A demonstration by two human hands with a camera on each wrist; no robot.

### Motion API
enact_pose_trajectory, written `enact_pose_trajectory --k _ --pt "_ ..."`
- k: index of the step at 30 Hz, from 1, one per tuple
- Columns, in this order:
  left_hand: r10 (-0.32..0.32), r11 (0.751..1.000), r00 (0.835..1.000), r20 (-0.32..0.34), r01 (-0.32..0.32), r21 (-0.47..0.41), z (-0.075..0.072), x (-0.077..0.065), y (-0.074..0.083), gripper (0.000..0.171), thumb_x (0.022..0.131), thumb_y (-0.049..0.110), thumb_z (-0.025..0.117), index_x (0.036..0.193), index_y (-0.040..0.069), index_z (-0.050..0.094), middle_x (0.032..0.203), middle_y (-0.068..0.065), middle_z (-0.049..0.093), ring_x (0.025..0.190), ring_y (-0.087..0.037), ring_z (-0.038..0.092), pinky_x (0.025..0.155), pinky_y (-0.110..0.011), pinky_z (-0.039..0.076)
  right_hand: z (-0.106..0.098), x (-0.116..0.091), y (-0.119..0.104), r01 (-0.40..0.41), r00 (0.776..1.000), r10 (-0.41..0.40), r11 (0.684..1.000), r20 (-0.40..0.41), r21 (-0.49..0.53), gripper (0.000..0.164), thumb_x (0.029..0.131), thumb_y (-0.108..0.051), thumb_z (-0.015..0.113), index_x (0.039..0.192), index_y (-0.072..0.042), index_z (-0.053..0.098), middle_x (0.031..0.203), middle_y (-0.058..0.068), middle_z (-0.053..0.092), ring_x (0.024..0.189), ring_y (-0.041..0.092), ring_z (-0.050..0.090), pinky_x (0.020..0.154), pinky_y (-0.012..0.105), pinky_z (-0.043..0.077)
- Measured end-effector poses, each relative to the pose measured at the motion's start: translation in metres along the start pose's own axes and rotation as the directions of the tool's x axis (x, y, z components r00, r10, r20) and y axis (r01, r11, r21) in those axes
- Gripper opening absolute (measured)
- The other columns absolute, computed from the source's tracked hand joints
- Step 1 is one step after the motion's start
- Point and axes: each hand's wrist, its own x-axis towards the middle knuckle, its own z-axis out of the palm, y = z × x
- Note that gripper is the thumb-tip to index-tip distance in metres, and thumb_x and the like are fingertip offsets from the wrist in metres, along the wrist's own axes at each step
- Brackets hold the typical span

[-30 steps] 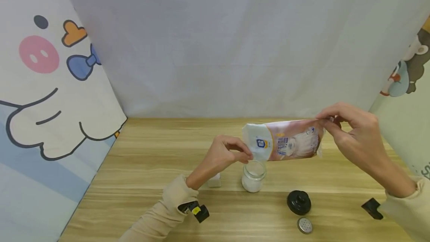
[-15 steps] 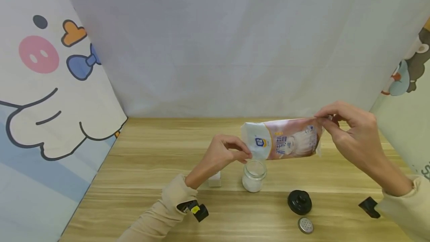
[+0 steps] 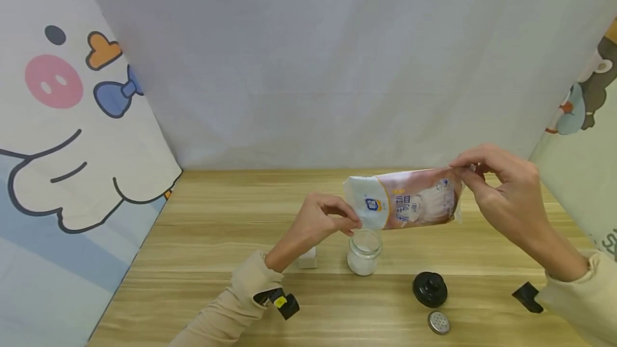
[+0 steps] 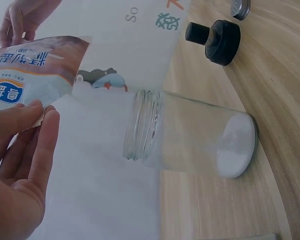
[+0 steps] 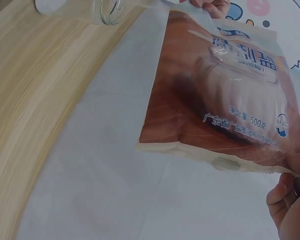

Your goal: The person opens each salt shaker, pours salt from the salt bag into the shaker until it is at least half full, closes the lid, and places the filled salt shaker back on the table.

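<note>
A printed plastic salt bag [image 3: 421,200] is held aloft, tilted with its left end lower. My left hand [image 3: 320,218] pinches the bag's lower left corner, just above the mouth of a glass jar [image 3: 365,256]. At the other end, my right hand [image 3: 511,186] pinches the upper right corner between thumb and fingers. White salt [image 4: 237,145] covers the bottom of the upright jar, which appears sideways in the left wrist view. No falling stream of salt can be made out. The bag's opening is not clearly visible.
Right of the jar, a black lid with a knob [image 3: 430,289] lies on the wooden table [image 3: 217,293]. A round perforated metal cap [image 3: 439,323] is in front of it. A small white block [image 3: 308,258] sits left of the jar, partly behind the left forearm.
The bag and my right hand have shifted very slightly left. Both hands keep their pinch on the bag. The jar, lid and cap stay in place.
</note>
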Motion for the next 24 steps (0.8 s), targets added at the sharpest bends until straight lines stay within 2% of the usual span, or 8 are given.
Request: enact_pose_trajectory --k 2,7,10,20,24 --pt "-0.001 1.000 1.000 0.000 0.001 -0.005 0.0000 0.0004 -0.0009 0.009 0.074 -0.006 0.074 0.073 0.003 0.072 0.081 -0.016 0.068 0.075 -0.045 0.064 0.061 -0.041 0.059 -0.0002 -0.0002 -0.0004 -0.005 1.000 0.005 1.000 -0.002 0.001 0.025 0.070 0.023 0.064 0.080 0.001 0.070 0.074 0.005 0.063 0.066 0.001 0.046 0.061 0.012 0.038" --pt "-0.016 1.000 1.000 0.016 0.016 -0.013 -0.0006 0.0006 -0.0006 0.007 0.076 -0.009 0.071 0.075 -0.002 0.071 0.082 -0.015 0.068 0.077 -0.048 0.062 0.061 -0.042 0.059 -0.0004 -0.0006 -0.0017 -0.012 1.000 0.012 1.000 -0.003 0.000 0.024 0.070 0.023 0.063 0.080 0.001 0.070 0.075 0.005 0.063 0.066 0.001 0.046 0.061 0.011 0.039" --pt "-0.028 1.000 0.999 0.020 0.028 -0.014 -0.0009 0.0005 0.0000 0.011 0.076 -0.010 0.070 0.073 0.001 0.071 0.083 -0.014 0.068 0.078 -0.050 0.062 0.061 -0.044 0.059 0.0001 -0.0009 -0.0015 -0.013 1.000 0.013 1.000 -0.003 0.006 0.024 0.070 0.023 0.063 0.080 0.002 0.070 0.075 0.006 0.063 0.066 0.001 0.047 0.061 0.011 0.039" --pt "-0.010 1.000 1.000 0.022 0.010 -0.009 -0.0010 0.0001 -0.0020 0.013 0.077 -0.005 0.073 0.073 0.008 0.073 0.083 -0.011 0.069 0.077 -0.045 0.063 0.061 -0.042 0.059 0.0014 -0.0021 0.0000 -0.022 1.000 0.023 0.999 -0.010 0.023 0.025 0.070 0.025 0.063 0.080 0.002 0.069 0.075 0.006 0.063 0.067 0.002 0.048 0.061 0.011 0.039" --pt "0.000 1.000 1.000 0.016 0.000 -0.006 -0.0005 0.0007 -0.0024 0.011 0.076 -0.005 0.074 0.073 0.006 0.073 0.081 -0.011 0.069 0.074 -0.046 0.063 0.060 -0.041 0.059 0.0015 -0.0015 -0.0001 -0.024 1.000 0.025 0.999 -0.018 0.024 0.025 0.070 0.025 0.063 0.079 0.003 0.069 0.075 0.006 0.063 0.067 0.002 0.048 0.062 0.011 0.040"
